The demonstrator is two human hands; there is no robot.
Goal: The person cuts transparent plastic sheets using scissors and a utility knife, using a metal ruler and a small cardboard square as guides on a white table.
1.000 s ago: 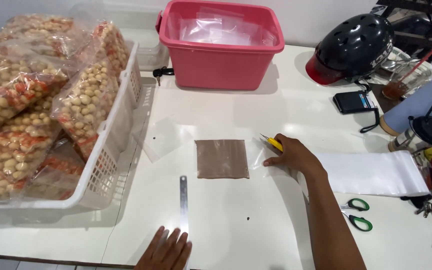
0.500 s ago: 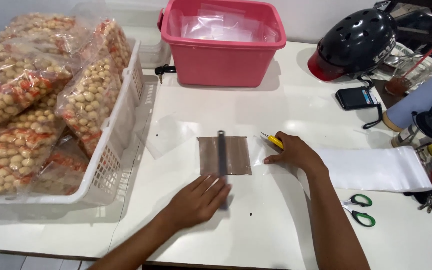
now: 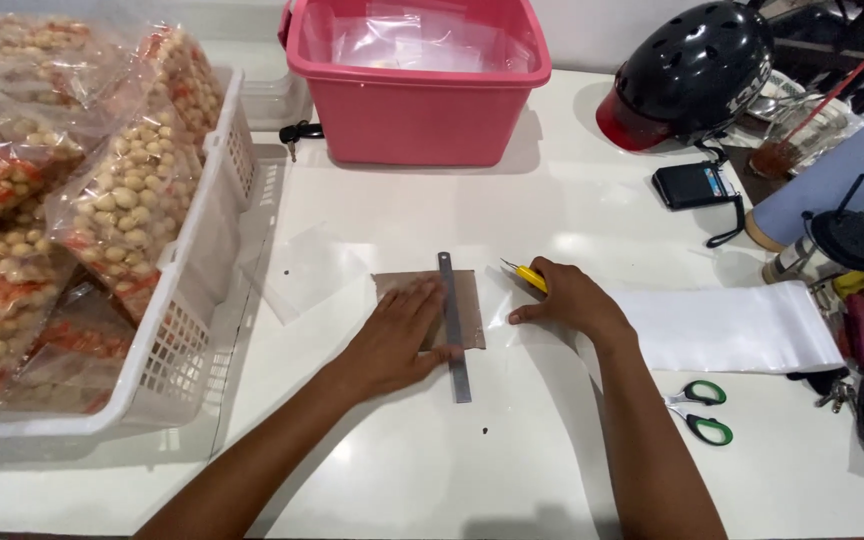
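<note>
My left hand (image 3: 399, 335) pressed flat on the steel ruler (image 3: 454, 325), lying lengthwise away from me over the brown sheet (image 3: 464, 297), while my right hand (image 3: 564, 298), just right of it, had its fingers closed around the yellow knife (image 3: 524, 275).

Both forearms are extended forward from the lower edge of the view, converging toward the middle. The left hand (image 3: 399, 335) is laid flat, palm down, with fingers stretched forward and held close together, the thumb lying alongside. The right hand (image 3: 564, 298) is loosely curled, knuckles upward, with the index finger pointed leftward and its tip pressed down. The wrists are kept nearly straight. The two hands are set near each other, not touching.
</note>
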